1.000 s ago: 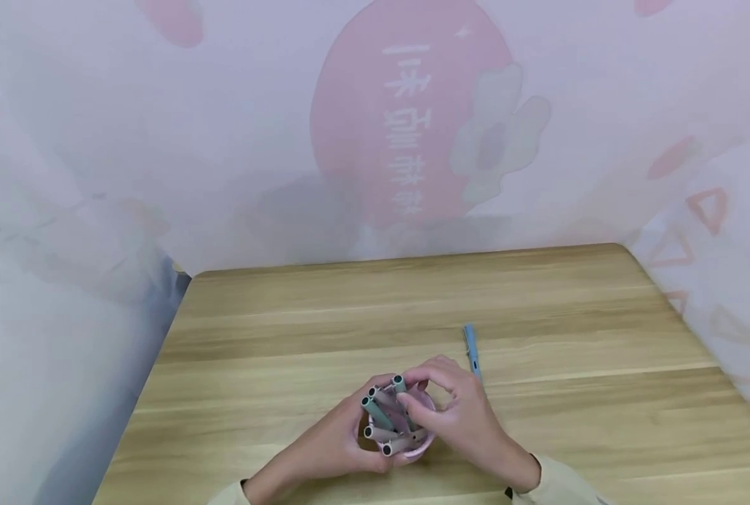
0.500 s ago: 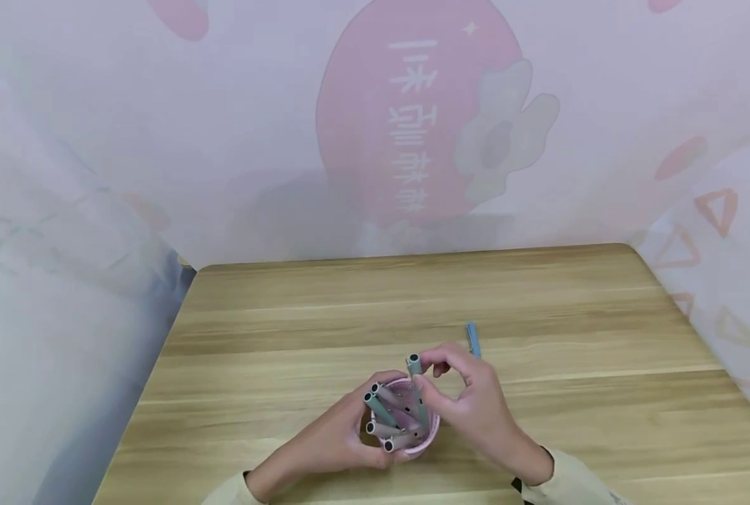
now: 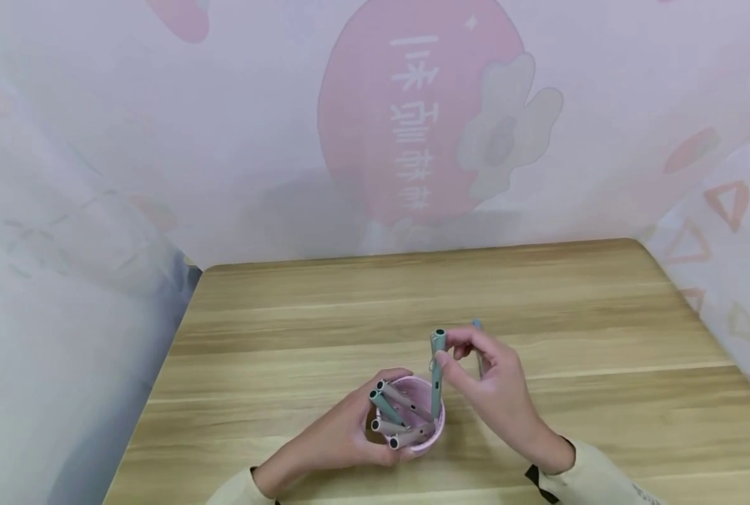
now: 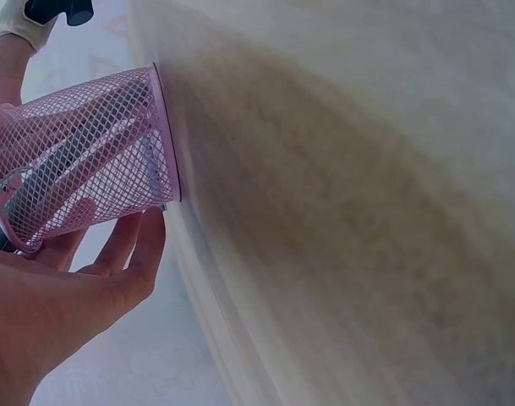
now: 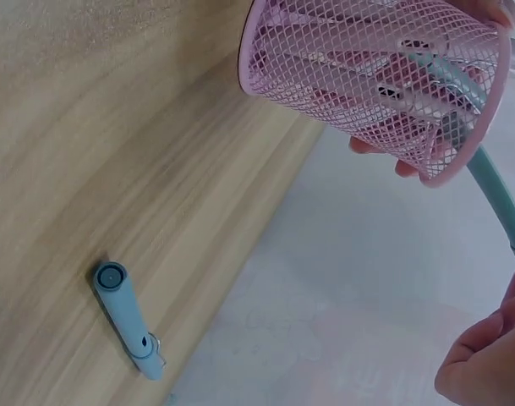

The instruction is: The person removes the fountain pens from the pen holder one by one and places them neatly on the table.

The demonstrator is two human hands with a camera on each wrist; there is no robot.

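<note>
From the head view, the left hand [image 3: 350,438] comes in from 7 o'clock, fingers wrapped around the side of a pink wire-mesh cup [image 3: 420,421] that stands on the pale wood-grain counter [image 3: 350,322], near its front edge. The right hand [image 3: 498,382] reaches in from 5 o'clock, wrist bent, fingertips pinching the upper part of a slim grey-green pen [image 3: 437,372]. The pen stands nearly upright, its lower end inside the cup at the 3 o'clock rim. Several more round-capped pens [image 3: 390,407] lean inside towards 9 o'clock. Behind the right hand, a blue pen [image 3: 477,326] lies on the counter, mostly hidden.

In the left wrist view, the cup [image 4: 88,156] shows an open diamond mesh with a solid rim and base; the curled fingers [image 4: 130,254] cradle its wall.

In the right wrist view, the held pen [image 5: 494,190] runs as a smooth tube out past the cup's rim [image 5: 367,80], and the right fingers [image 5: 494,355] are bent at 5 o'clock. The blue pen [image 5: 126,317] lies flat on the wood, round-ended with a clip, well apart from the cup.
</note>
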